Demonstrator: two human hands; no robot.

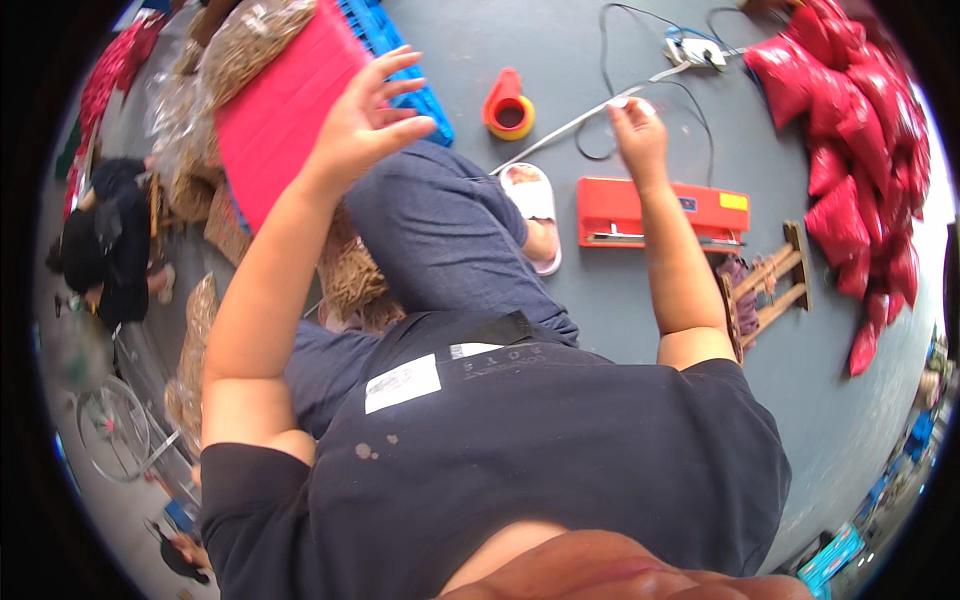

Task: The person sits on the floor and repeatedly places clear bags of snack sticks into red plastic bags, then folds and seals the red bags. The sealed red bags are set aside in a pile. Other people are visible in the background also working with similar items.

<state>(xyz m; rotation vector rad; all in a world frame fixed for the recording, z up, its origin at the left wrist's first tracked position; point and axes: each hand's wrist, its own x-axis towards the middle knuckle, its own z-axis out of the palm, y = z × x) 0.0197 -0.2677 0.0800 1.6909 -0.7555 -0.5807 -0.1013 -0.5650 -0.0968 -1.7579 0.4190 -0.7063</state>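
My left hand [379,112] is raised with its fingers apart and holds nothing. Beneath it, a flat bright pink sheet or bag [289,112] lies over a blue plastic crate or pallet [431,112]. My right hand [639,139] is up with thumb and fingers drawn together. White patches show at its fingertips; whether these are coverings or a small held piece is unclear. Under my right forearm, a red impulse heat sealer [705,206] sits on the floor. Left of that hand stands a red tape dispenser [501,94] with a yellow-edged roll.
Filled, shiny pink-red bags [840,97] are heaped at right. A white power strip [694,52] trails cords across the grey floor. Beside my right arm is a small wooden stool [772,281]. Clear bags of brown pieces [251,45] lie at left, near another person [112,232].
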